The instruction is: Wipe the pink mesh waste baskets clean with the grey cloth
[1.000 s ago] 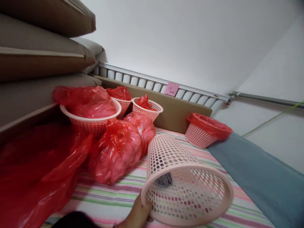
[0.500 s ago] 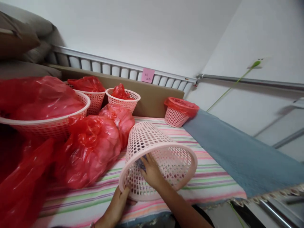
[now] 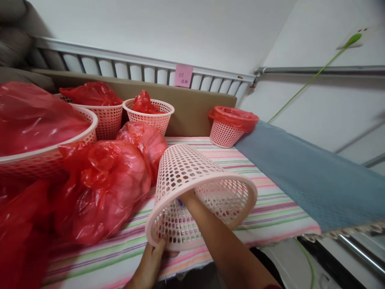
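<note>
A pale pink perforated plastic basket lies on its side on a striped cloth, its mouth turned toward me. My left hand is closed on the lower left of its rim, thumb over the edge and fingers underneath. Deep inside the mouth, my right hand presses against the inner left wall. A bit of a bluish-grey cloth shows beside it. The basket's wall hides most of the right fingers.
Red plastic bags lie to the left. Behind them stand several pink baskets with red bags in them. A red-lined basket stands at the back right, near a blue-grey cloth. A pink note hangs on the radiator.
My right hand has reached deeper into the basket, so its fingers and most of the cloth are now hidden. The left hand keeps its hold on the rim. The view has shifted somewhat.
</note>
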`<state>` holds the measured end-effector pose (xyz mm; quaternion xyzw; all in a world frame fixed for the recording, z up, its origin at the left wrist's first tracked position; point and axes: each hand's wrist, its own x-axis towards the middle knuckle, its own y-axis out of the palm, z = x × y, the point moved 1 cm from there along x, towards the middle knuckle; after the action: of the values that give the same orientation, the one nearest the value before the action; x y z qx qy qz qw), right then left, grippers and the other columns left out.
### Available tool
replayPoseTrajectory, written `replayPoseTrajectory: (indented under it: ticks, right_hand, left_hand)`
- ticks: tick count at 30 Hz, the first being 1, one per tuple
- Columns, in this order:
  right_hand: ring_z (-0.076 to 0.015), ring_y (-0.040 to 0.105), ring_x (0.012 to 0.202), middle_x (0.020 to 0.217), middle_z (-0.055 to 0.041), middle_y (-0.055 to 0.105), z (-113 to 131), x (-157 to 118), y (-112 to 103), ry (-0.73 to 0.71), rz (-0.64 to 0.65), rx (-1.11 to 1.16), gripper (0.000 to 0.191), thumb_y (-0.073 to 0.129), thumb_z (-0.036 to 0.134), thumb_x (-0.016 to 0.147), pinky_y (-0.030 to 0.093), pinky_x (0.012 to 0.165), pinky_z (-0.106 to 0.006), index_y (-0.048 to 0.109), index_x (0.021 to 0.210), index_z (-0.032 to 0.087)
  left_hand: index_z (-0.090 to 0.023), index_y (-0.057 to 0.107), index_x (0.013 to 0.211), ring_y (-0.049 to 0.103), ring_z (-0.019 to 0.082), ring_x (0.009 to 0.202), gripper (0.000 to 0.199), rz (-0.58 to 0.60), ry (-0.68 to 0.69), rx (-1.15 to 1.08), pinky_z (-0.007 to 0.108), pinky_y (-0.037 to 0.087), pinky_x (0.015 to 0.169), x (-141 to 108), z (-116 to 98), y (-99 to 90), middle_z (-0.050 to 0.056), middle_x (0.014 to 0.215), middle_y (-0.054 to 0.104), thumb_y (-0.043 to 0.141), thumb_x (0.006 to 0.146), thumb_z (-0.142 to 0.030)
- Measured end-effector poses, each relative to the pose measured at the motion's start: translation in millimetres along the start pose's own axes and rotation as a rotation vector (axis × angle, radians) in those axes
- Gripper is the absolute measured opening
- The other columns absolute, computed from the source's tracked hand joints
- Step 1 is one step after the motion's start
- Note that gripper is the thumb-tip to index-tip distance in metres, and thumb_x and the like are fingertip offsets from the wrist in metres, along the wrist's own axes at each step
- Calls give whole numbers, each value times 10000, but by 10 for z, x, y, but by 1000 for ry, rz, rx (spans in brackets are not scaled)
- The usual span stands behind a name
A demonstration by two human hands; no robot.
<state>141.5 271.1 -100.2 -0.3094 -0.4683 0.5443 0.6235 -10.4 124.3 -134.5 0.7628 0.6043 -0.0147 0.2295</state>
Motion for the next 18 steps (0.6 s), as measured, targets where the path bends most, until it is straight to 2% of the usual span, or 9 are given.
replayPoseTrajectory:
  ticks: [2, 4, 7, 9, 11, 14, 16, 18]
  right_hand:
    - [-272, 512, 1105, 1167, -106, 612, 79, -299, -45, 30, 10, -25, 338, 499, 321, 817, 373, 959, -412, 621, 1110, 209]
    - [-275, 531, 1037, 1099, -116, 623, 158, -733, -120, 48, 23, -42, 319, 558, 298, 758, 389, 925, -404, 648, 1046, 194]
    - [-251, 504, 1023, 1074, -70, 599, 231, -1418, -249, 18, 77, 1, 269, 603, 258, 698, 378, 924, -367, 660, 960, 237]
    - [-233, 478, 1045, 1072, -40, 584, 235, -1729, -315, 8, 113, 57, 273, 614, 249, 692, 345, 957, -347, 655, 961, 267]
    - [-223, 466, 1056, 1080, -33, 573, 215, -1867, -354, 31, 130, 92, 283, 616, 243, 694, 333, 965, -330, 654, 972, 277]
    - [-227, 468, 1057, 1083, -44, 570, 189, -1850, -377, 60, 145, 98, 284, 614, 244, 693, 345, 952, -323, 659, 973, 270]
    - [-236, 471, 1066, 1105, -50, 569, 187, -1782, -381, 48, 155, 86, 286, 614, 247, 689, 348, 957, -335, 660, 970, 264]
    - [-244, 481, 1068, 1127, -60, 570, 193, -1682, -370, 28, 156, 68, 301, 607, 247, 692, 359, 954, -347, 655, 989, 256]
  left_hand:
    - [-184, 206, 1438, 617, 311, 1022, 852, -6, -18, 7, 429, 550, 798, 7, 40, -16, 149, 1325, 528, 569, 764, -559]
    - [-145, 260, 1417, 655, 308, 941, 870, -2, -46, 5, 445, 536, 824, 13, 93, -20, 158, 1239, 600, 575, 740, -591]
    - [-125, 376, 1357, 681, 309, 846, 840, -3, -44, -4, 462, 539, 794, 7, 117, 10, 143, 1089, 690, 595, 708, -611]
    - [-135, 469, 1287, 670, 312, 903, 726, -1, -3, 2, 458, 528, 821, -7, 45, 27, 127, 1060, 707, 606, 722, -570]
    - [-134, 561, 1180, 625, 306, 1033, 578, -13, 69, 68, 442, 474, 925, -21, -104, 0, 118, 1071, 707, 603, 748, -516]
    - [-131, 630, 1054, 543, 314, 1156, 477, -115, 252, 319, 437, 377, 1027, -25, -381, -149, 118, 1060, 707, 610, 739, -489]
    - [-123, 658, 980, 595, 342, 1062, 465, -150, 293, 454, 451, 433, 963, -9, -499, -269, 125, 976, 727, 608, 712, -499]
    - [-117, 673, 911, 648, 348, 919, 449, -137, 259, 477, 434, 511, 839, 16, -525, -355, 122, 892, 742, 608, 682, -497]
